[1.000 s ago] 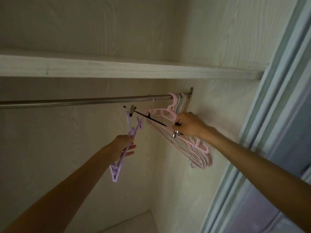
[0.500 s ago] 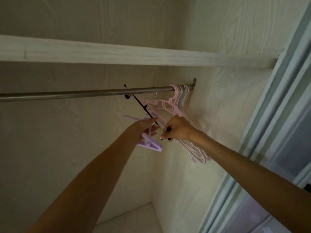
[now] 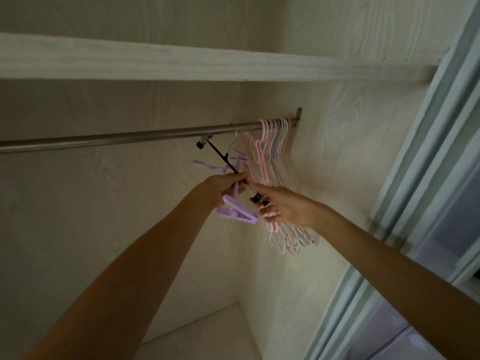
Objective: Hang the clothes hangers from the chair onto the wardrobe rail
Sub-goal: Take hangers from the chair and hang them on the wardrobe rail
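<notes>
Looking up into the wardrobe, I have the shelf (image 3: 181,66) overhead and the rail (image 3: 117,139) running across beneath it. Most of the job looks done: a thick bunch of pink and pale hangers (image 3: 275,152) already hooks over the rail at its far right end, crowded against the bracket and fanning down toward the side wall. What's left, as far as I can judge, is in my hands. The black clip hanger (image 3: 220,157) slants down from just under the rail; a thin wire hook near its top seems to catch the rail, though I can't be sure it's seated. My right hand (image 3: 283,206) sits at its lower clip, fingers loosely curled beside the pink bunch; whether they actually pinch the clip, I can't tell. My left hand (image 3: 223,188) grips the lilac clip hanger (image 3: 233,211), fingers wrapped round its bar, one clip dangling below my palm. That one isn't on the rail yet. The chair is out of view, so any remaining hangers I can't count.
</notes>
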The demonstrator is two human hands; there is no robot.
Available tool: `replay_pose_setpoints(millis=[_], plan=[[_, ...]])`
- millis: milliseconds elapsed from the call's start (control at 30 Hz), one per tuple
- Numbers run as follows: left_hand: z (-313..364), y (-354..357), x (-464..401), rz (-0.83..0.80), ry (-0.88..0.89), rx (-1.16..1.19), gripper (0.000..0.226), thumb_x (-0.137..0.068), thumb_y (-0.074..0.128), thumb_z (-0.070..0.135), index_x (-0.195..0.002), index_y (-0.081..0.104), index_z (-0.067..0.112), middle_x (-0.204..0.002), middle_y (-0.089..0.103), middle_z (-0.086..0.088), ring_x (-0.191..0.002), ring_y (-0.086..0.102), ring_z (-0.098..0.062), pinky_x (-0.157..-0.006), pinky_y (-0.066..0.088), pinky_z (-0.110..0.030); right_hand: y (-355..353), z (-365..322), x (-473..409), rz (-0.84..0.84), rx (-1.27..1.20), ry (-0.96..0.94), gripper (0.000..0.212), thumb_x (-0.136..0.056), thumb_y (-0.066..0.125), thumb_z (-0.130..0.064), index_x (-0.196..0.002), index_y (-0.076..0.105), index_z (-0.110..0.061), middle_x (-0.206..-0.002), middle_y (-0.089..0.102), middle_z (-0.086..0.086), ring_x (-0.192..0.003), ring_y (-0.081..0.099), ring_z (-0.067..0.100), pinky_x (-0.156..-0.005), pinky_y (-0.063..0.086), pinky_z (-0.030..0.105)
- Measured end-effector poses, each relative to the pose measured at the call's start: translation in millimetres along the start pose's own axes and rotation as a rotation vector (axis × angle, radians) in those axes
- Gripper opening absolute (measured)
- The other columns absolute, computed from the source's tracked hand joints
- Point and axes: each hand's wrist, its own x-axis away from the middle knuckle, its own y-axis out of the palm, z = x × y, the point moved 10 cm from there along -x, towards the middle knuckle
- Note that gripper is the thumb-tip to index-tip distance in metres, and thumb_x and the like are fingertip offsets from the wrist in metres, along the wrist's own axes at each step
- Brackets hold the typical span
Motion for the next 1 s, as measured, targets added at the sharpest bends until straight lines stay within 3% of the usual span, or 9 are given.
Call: replay_pose_setpoints(millis=[133,233,300,467,567,667,767,867,1000], plan=[[-0.4,1.3,-0.4,-0.015,0.011,-0.016,0.021,-0.094,0.052,0.007,-0.073,0.058,0.007,-0.046,0.065,0.004,-0.043,0.062,-0.002,-0.064,0.050,-0.015,-4.5,-25.5,1.9,0.168,0.521,-0.121,0.035,-0.086,0.063,-0.040,-0.095,0.061,-0.006,-0.087,0.064,0.007,-0.073,0.062,0.014,-0.059,0.050,0.021],[1.5,-0.2,1.0,-0.006,0.015,-0.009,0.020,-0.093,0.053,0.007,-0.074,0.059,0.007,-0.047,0.065,0.002,-0.044,0.063,-0.003,-0.059,0.053,-0.014,7.3,-17.9,5.9,0.019,0.370,-0.029,0.048,-0.098,0.045,-0.036,-0.132,0.044,-0.003,-0.125,0.055,0.011,-0.096,0.066,0.027,-0.076,0.056,0.031],[2.8,1.4,3.5,-0.016,0.020,-0.024,0.020,-0.094,0.051,0.007,-0.075,0.058,0.007,-0.048,0.065,0.003,-0.044,0.063,-0.003,-0.059,0.052,-0.013,11.7,-18.6,12.6,-0.039,0.304,0.014,0.052,-0.100,0.038,-0.035,-0.142,0.030,-0.005,-0.136,0.047,0.012,-0.103,0.064,0.029,-0.084,0.054,0.034],[6.6,-9.8,17.2,0.035,0.026,-0.141,0.022,-0.095,0.051,0.015,-0.074,0.056,0.010,-0.056,0.064,0.000,-0.038,0.059,0.001,-0.051,0.050,-0.014,5.2,-39.7,21.5,0.022,0.515,0.025,0.062,-0.095,0.042,-0.048,-0.134,0.043,0.000,-0.133,0.053,0.018,-0.110,0.062,0.031,-0.090,0.053,0.035],[11.9,-31.0,28.4,0.085,0.006,-0.235,0.010,-0.096,0.049,0.020,-0.090,0.057,0.016,-0.074,0.061,0.004,-0.041,0.061,0.002,-0.044,0.050,-0.017,-8.2,-106.2,33.3,0.351,0.873,-0.305,0.057,-0.094,0.045,-0.047,-0.135,0.041,-0.007,-0.133,0.052,0.012,-0.116,0.056,0.028,-0.090,0.045,0.028],[18.4,-45.8,31.5,0.116,0.034,-0.196,0.009,-0.094,0.050,0.007,-0.099,0.058,0.008,-0.076,0.065,-0.003,-0.060,0.067,-0.009,-0.052,0.054,-0.017,8.8,-166.9,24.6,0.576,1.061,-0.642,0.059,-0.095,0.044,-0.043,-0.142,0.030,-0.010,-0.143,0.039,0.012,-0.130,0.039,0.030,-0.101,0.035,0.035],[18.4,-42.9,40.2,0.116,0.030,-0.243,0.022,-0.091,0.058,0.013,-0.110,0.062,0.002,-0.085,0.063,-0.004,-0.071,0.061,-0.009,-0.062,0.052,-0.017,35.6,-181.2,-20.7,0.493,1.278,-0.677,0.056,-0.099,0.033,-0.043,-0.146,0.025,-0.014,-0.150,0.034,0.009,-0.137,0.033,0.026,-0.113,0.021,0.041],[20.0,-50.6,41.6,0.123,0.022,-0.185,0.021,-0.092,0.057,0.009,-0.109,0.062,-0.003,-0.086,0.068,-0.007,-0.069,0.062,-0.012,-0.084,0.049,-0.027,28.1,-177.9,-34.0,0.408,1.331,-0.669,0.049,-0.101,0.031,-0.038,-0.145,0.029,-0.016,-0.148,0.037,0.008,-0.134,0.036,0.026,-0.111,0.022,0.038],[24.1,-70.7,40.4,0.148,0.024,-0.155,0.021,-0.090,0.057,0.004,-0.108,0.061,-0.005,-0.068,0.071,-0.005,-0.057,0.067,-0.009,-0.082,0.051,-0.025,-1.7,-170.5,-34.1,0.385,1.367,-0.616,0.053,-0.099,0.038,-0.021,-0.148,0.020,-0.014,-0.151,0.031,0.010,-0.136,0.032,0.030,-0.114,0.022,0.039]])
